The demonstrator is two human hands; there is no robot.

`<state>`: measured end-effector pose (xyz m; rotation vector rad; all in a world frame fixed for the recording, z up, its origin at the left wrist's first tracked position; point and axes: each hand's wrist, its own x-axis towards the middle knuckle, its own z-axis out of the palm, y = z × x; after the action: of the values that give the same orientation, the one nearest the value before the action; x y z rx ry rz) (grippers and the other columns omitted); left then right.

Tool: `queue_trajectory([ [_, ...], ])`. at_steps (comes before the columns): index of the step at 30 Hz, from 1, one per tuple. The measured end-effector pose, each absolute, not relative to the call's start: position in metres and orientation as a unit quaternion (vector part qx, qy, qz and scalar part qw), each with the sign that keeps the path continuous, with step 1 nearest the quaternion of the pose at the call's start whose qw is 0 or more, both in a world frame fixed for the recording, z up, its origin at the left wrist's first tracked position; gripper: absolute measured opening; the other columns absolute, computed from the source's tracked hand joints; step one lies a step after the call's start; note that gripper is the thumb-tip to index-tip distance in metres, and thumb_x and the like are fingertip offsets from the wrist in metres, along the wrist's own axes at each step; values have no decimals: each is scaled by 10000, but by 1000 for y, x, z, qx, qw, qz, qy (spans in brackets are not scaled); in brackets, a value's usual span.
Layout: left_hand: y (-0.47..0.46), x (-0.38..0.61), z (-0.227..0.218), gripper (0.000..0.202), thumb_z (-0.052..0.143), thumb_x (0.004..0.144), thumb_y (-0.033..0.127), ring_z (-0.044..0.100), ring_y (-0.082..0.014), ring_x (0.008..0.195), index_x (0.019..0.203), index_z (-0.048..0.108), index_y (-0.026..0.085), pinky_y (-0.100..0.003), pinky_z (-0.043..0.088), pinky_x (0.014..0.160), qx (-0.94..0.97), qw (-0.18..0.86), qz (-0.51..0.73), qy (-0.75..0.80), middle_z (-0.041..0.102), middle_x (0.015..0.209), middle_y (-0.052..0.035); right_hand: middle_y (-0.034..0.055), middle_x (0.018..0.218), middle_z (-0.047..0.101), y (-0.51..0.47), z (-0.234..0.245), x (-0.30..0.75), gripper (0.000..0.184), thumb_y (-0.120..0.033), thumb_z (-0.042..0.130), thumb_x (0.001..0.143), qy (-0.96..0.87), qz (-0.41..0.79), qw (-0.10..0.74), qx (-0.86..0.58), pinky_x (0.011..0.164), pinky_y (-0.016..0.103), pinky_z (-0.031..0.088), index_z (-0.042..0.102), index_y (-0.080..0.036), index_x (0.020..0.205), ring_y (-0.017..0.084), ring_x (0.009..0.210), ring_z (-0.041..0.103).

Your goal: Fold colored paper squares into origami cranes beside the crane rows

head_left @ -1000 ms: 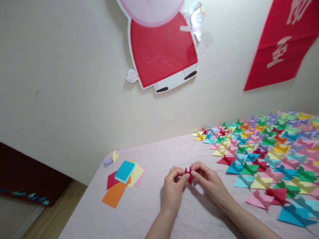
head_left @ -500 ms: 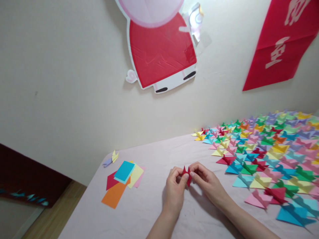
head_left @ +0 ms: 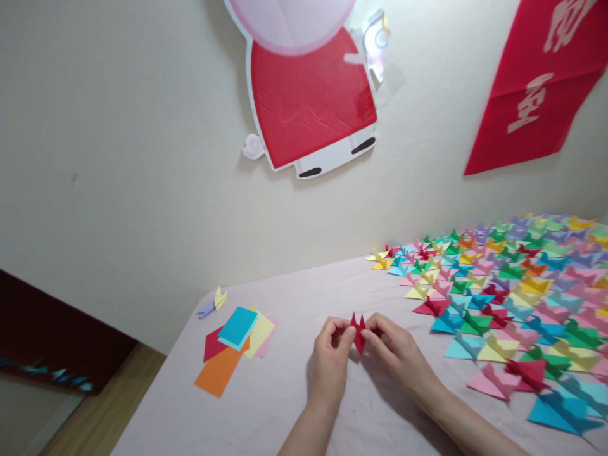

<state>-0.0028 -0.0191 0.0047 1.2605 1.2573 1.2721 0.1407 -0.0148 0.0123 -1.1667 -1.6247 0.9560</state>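
A small folded red paper piece [head_left: 358, 331] with two points sticking up is pinched between both hands over the pink table [head_left: 294, 405]. My left hand [head_left: 330, 360] grips its left side with thumb and fingers closed. From the right, my right hand [head_left: 398, 352] pinches the other side. To the right lie several finished folded paper figures [head_left: 503, 297] in many colours, laid out in rows. The nearest of them, a red one [head_left: 431, 306], lies a short way right of my right hand.
A stack of flat coloured paper sheets [head_left: 236, 342], blue on top, lies at the left of the table, with two small folded pieces [head_left: 213, 302] behind it. The table's left edge drops to a wooden floor [head_left: 95, 418]. A wall with a red-and-pink cutout [head_left: 308, 95] and a red banner [head_left: 536, 82] stands behind.
Both hands keep their pinch on the red piece; its two points now stand a little higher and clearer above the fingers. The view has barely shifted.
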Motion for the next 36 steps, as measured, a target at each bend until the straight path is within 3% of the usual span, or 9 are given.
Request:
queue_trajectory([
  [5,-18,-5,4,169,623,850,348,528,-164,772,809,621,184,-252,428,725,531,440,517,507,569,788,1,-5,729,559,-13,10,142,240,-415,498,898,-649,411,452,-453,638,275,432,549,-209,785,166,680,538],
  [13,-19,-3,10,143,606,858,333,540,-176,809,842,629,192,-270,421,756,565,422,508,494,587,832,-9,-17,669,515,-11,6,140,254,-408,585,849,-613,440,471,-456,568,251,398,555,-210,693,150,629,488],
  [19,-19,-5,11,155,626,848,320,530,-170,774,772,626,186,-265,399,727,562,428,518,483,573,782,0,-5,689,563,-10,6,142,224,-393,613,809,-615,447,463,-455,620,269,412,609,-199,697,163,659,525],
  [36,-19,-6,11,290,663,831,446,517,-181,773,735,633,174,-273,415,748,534,459,535,467,561,767,-21,-3,655,575,-8,10,144,366,-524,703,738,-566,511,476,-439,615,277,404,616,-189,619,164,651,512],
])
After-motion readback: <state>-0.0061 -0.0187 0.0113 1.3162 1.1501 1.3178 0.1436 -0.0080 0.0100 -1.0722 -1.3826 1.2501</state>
